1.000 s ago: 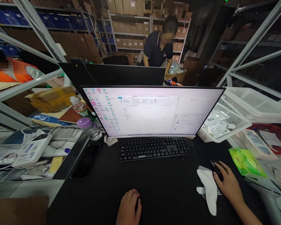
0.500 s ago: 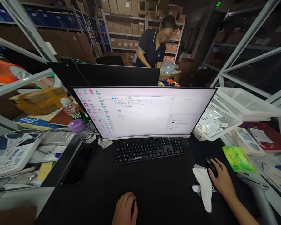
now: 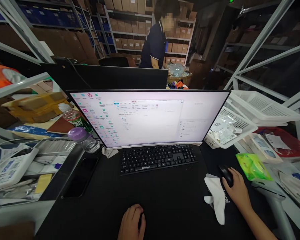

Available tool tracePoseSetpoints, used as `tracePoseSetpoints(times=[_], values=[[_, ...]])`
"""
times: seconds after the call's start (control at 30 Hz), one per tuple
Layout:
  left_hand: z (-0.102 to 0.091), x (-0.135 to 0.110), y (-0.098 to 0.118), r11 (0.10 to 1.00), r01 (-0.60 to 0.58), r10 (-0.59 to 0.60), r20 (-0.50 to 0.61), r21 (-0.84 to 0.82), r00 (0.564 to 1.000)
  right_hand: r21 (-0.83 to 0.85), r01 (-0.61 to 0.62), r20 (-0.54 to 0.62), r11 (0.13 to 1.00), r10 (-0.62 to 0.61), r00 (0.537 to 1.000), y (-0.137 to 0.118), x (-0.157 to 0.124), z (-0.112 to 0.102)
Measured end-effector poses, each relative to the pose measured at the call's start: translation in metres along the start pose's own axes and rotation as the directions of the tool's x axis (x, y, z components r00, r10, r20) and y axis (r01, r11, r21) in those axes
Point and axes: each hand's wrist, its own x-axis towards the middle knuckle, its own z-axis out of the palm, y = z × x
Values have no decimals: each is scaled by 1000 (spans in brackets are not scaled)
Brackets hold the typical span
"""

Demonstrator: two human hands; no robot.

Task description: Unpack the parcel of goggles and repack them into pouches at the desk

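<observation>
My right hand (image 3: 236, 190) lies over a black computer mouse (image 3: 226, 174) on the black desk mat (image 3: 165, 196), fingers curled around it. A crumpled white cloth (image 3: 216, 198) sits just left of that hand. Near the desk's front edge my left hand (image 3: 131, 222) rests in a loose fist; whether it holds anything is hidden. A black keyboard (image 3: 157, 157) lies ahead of both hands. Behind it stands a wide lit monitor (image 3: 150, 116) showing a window and desktop icons.
A black phone (image 3: 81, 176) and a purple-capped bottle (image 3: 83, 139) lie left of the keyboard, beside a cluttered tray (image 3: 27, 163). White baskets (image 3: 240, 123) and a green packet (image 3: 253, 166) sit at right. A person in a dark shirt (image 3: 153, 45) stands behind among box shelves.
The view has drifted a little, shifting everything leftward. The person behind has straightened and turned. My right hand stays on the mouse and my left hand stays in place.
</observation>
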Motion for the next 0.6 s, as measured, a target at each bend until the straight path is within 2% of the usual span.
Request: tracePoseSetpoints(times=[0.17,0.4,0.6], values=[[-5,5,10,1000,26,-26,-3,10,1000,14,25,-31,1000,-25,999,3,1,2],[-7,8,12,1000,21,-21,-21,-2,1000,41,34,-3,999,-34,999,1,-1,-1],[-6,9,11,1000,4,-4,-37,5,999,26,37,90,999,-39,995,-6,0,-5]])
